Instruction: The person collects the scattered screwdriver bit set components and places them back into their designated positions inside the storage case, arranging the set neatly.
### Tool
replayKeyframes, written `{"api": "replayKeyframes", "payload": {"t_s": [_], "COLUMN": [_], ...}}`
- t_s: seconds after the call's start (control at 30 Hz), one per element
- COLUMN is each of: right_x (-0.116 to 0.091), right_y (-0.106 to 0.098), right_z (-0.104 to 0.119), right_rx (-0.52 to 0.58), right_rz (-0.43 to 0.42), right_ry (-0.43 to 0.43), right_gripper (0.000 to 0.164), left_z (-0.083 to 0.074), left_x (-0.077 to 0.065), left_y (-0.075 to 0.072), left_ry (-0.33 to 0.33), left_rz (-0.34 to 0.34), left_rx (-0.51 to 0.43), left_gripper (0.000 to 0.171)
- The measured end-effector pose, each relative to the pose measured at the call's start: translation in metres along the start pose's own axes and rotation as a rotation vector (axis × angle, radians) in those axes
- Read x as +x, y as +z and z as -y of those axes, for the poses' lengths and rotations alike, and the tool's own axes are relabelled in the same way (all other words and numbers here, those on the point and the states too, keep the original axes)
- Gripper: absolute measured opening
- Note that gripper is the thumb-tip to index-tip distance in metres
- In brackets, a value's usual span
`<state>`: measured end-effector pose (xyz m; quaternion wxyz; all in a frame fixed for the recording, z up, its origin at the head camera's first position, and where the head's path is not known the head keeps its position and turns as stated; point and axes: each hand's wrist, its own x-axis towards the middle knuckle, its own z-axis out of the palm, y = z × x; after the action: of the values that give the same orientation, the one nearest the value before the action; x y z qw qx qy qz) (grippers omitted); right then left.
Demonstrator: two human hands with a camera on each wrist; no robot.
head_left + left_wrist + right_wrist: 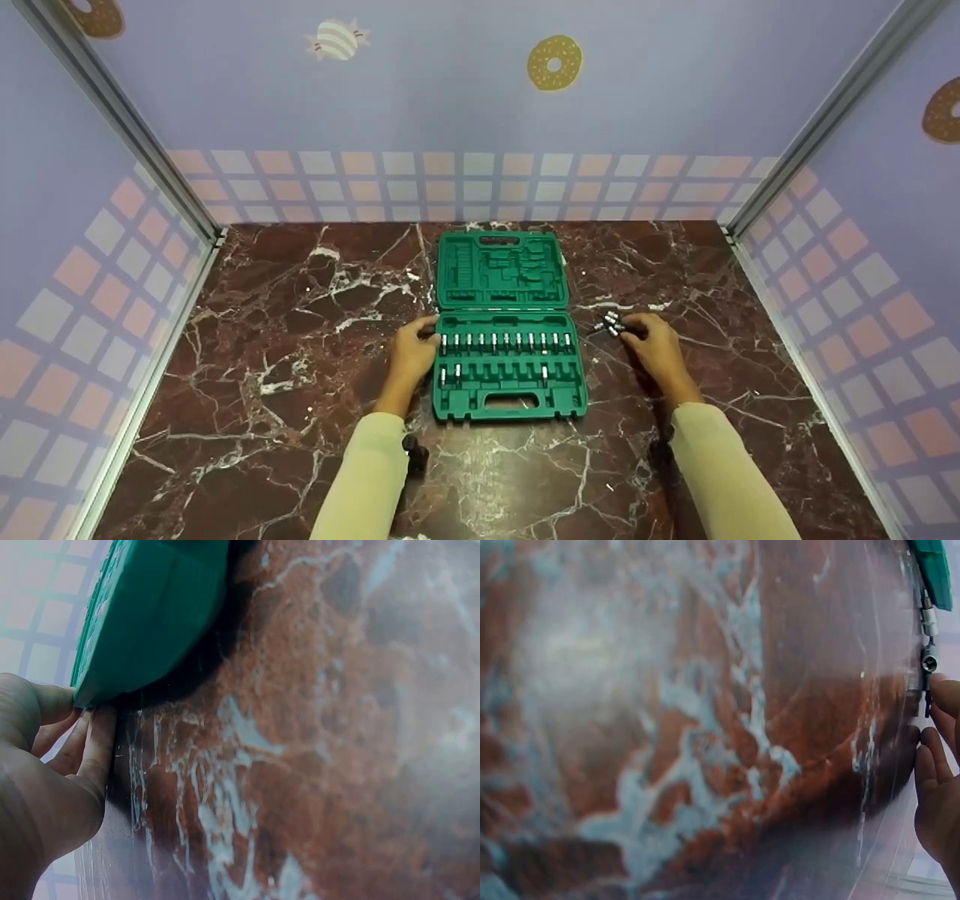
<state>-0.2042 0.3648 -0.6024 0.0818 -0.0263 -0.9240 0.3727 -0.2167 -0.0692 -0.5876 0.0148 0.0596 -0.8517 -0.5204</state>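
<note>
A green plastic socket case [512, 361] lies unfolded on the table, with short silver sockets [506, 343] in a row across its tray and a few more in the row below. My left hand [415, 351] holds the tray's left edge between thumb and fingers; in the left wrist view the thumb [56, 703] meets the case corner [154, 622]. To the right of the case, a small heap of metal socket pieces [611, 324] lies on the table. My right hand [657, 345] has its fingertips right at this heap. Whether they pinch a piece I cannot tell.
The case lid [501, 270] lies back toward the rear wall, its moulded recesses facing up. Dark red marbled table [300, 420] surrounds the case. Patterned walls [450, 97] enclose the back and both sides.
</note>
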Motion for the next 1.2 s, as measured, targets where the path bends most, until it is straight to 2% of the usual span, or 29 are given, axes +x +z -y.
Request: {"api": "replayKeyframes", "payload": {"t_s": [0.53, 0.87, 1.2], "right_x": [0.008, 0.003, -0.005], "right_y": [0.007, 0.004, 0.003], "right_z": [-0.001, 0.003, 0.010], "right_rx": [-0.117, -0.088, -0.007], "right_rz": [-0.030, -0.028, -0.072], "right_ry": [-0.094, -0.069, -0.006], "right_gripper": [0.014, 0.012, 0.012], "left_z": [-0.002, -0.001, -0.001], "left_x": [-0.001, -0.001, -0.001], "left_y": [-0.002, -0.001, 0.000], "left_ry": [-0.009, -0.006, 0.010], "left_rz": [-0.005, -0.006, -0.013], "left_rx": [0.027, 0.014, 0.011], "left_gripper": [0.033, 0.033, 0.034]}}
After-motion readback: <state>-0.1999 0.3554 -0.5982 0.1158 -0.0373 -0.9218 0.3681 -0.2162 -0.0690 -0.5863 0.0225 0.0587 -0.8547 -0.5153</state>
